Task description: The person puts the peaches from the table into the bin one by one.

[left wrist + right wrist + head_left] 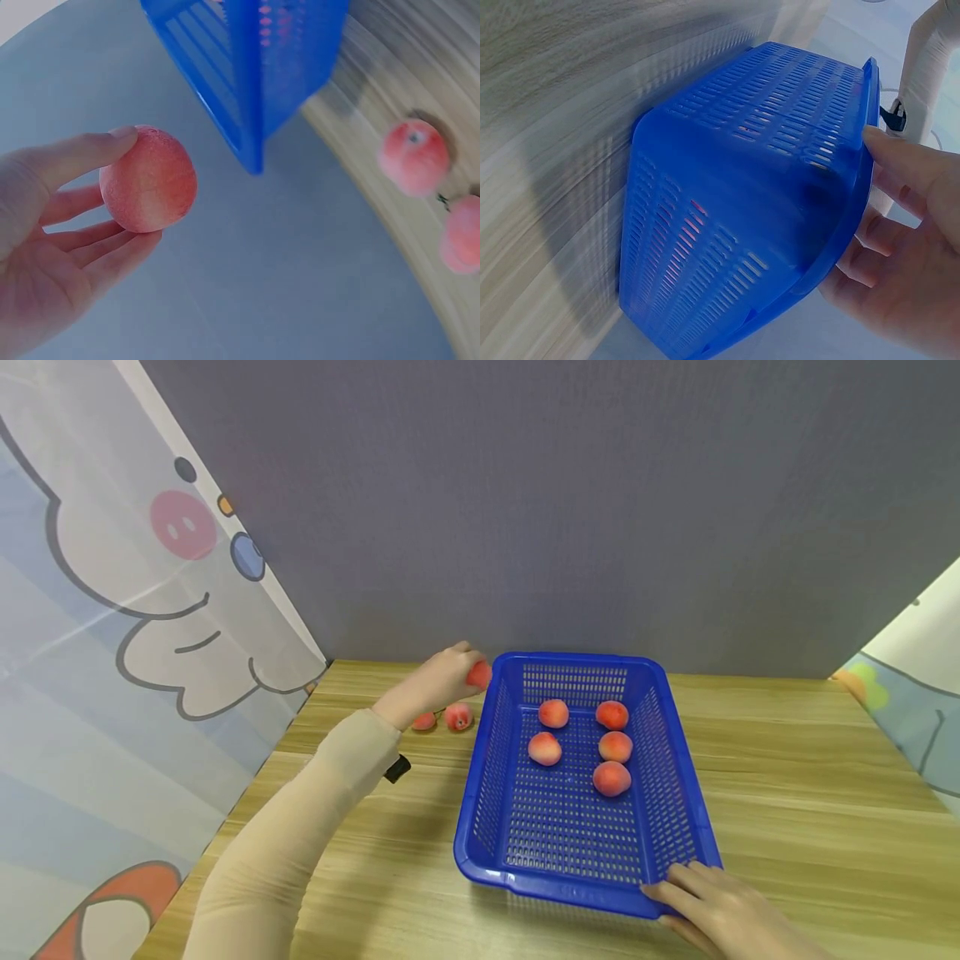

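Note:
My left hand (447,675) pinches a peach (148,180) between thumb and fingers, held up beside the far left corner of the blue plastic basket (480,760). The same peach (479,674) shows in the head view at the basket's rim. My right hand (720,906) grips the near right corner of the basket's rim; in the right wrist view its thumb lies outside the rim and the fingers (885,229) curl over it. Several peaches (545,748) lie on the basket's slotted floor, three in a column at the right and two at the left.
Left of the basket, two more peaches lie on the wooden table, one beneath the left forearm (423,721) and one closer to the basket (459,717). A small black object (397,768) shows beside the left sleeve. A grey panel (525,510) rises behind the table.

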